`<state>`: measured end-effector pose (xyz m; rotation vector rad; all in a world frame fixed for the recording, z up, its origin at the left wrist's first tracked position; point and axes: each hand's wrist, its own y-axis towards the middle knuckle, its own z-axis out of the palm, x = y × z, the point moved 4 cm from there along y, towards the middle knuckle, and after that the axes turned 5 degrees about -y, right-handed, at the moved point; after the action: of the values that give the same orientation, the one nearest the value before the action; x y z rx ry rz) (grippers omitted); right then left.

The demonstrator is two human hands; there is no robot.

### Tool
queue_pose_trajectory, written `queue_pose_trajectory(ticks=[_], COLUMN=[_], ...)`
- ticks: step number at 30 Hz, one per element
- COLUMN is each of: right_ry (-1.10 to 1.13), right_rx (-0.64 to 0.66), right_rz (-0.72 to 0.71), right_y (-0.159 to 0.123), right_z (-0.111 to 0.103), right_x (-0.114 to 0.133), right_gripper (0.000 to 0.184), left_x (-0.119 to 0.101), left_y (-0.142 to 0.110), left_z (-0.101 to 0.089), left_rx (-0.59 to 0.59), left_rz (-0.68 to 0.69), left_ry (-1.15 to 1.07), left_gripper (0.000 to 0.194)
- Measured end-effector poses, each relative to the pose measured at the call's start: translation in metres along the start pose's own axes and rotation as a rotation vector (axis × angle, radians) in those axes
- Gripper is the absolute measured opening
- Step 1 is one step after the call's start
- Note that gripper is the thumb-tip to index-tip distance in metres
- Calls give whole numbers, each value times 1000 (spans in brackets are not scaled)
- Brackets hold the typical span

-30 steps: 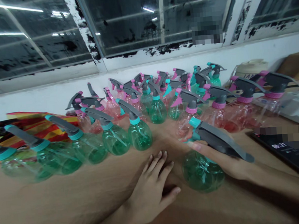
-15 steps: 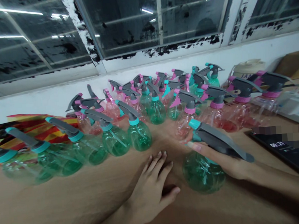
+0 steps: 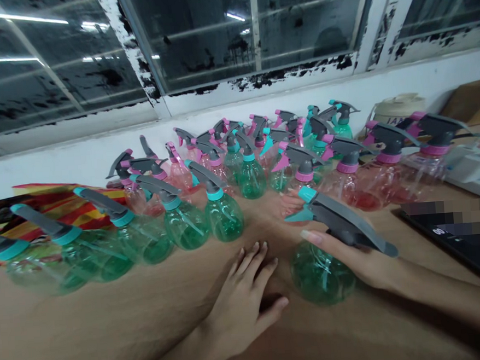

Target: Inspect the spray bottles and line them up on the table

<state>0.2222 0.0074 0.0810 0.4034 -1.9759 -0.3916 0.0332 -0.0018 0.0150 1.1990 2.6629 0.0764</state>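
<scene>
I see the right hand (image 3: 364, 259) clasping the green sprayer (image 3: 323, 278) on a brown table (image 3: 150, 312); left of that sprayer, the left hand (image 3: 238, 306) lies loosely spread; behind the sprayer, more bottles (image 3: 252, 180), white wall (image 3: 78, 164), dark windows (image 3: 205, 40).

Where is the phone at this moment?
In the head view, the phone lies on the table at the right edge, in front of the pink spray bottles and right of the right hand.

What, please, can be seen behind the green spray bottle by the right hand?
Behind the green spray bottle stands a pink-collared spray bottle. The nearer one's grey spray head and the right hand cover part of its lower body.
</scene>
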Motion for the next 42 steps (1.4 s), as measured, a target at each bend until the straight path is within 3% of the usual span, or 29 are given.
queue_pose_trajectory(ticks=[10, 23, 30, 36, 42], right_ry=[-11, -32, 39, 69, 3], right_rx=[-23, 24, 17, 26, -4], right_rz=[-38, 77, 121, 15, 17], right_y=[2, 3, 4, 4, 0], right_z=[1, 1, 2, 1, 0], right_x=[4, 0, 5, 7, 2], right_gripper=[23, 16, 21, 25, 32], left_x=[-1, 0, 1, 0, 1], left_y=[0, 1, 0, 1, 1], left_z=[0, 0, 3, 1, 1], left_rx=[29, 15, 16, 32, -1], left_rz=[0, -3, -2, -8, 0], left_ry=[13, 0, 12, 11, 4], left_gripper=[54, 53, 54, 53, 53])
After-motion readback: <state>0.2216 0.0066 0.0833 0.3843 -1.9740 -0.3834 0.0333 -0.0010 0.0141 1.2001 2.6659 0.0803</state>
